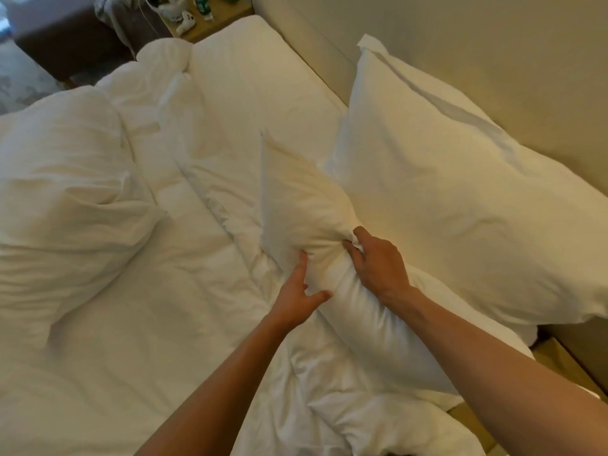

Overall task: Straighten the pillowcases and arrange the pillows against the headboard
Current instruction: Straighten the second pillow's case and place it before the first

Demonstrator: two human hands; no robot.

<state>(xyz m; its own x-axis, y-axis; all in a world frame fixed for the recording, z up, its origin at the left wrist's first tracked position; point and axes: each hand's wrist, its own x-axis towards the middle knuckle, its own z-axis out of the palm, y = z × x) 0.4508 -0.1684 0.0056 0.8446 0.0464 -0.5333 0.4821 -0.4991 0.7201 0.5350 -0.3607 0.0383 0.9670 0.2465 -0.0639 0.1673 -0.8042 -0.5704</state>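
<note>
A white pillow lies across the middle of the bed, its case bunched and pinched in at the waist. My right hand grips that bunched fabric from the right, fingers curled into it. My left hand presses against the pillow's left side with fingers spread and fairly straight. A second, larger white pillow leans against the beige headboard on the right. A third white pillow lies crumpled on the left part of the bed.
A rumpled white duvet covers the mattress. At the top, a wooden nightstand carries a white controller, bottles and cables. A dark piece of furniture stands at the upper left.
</note>
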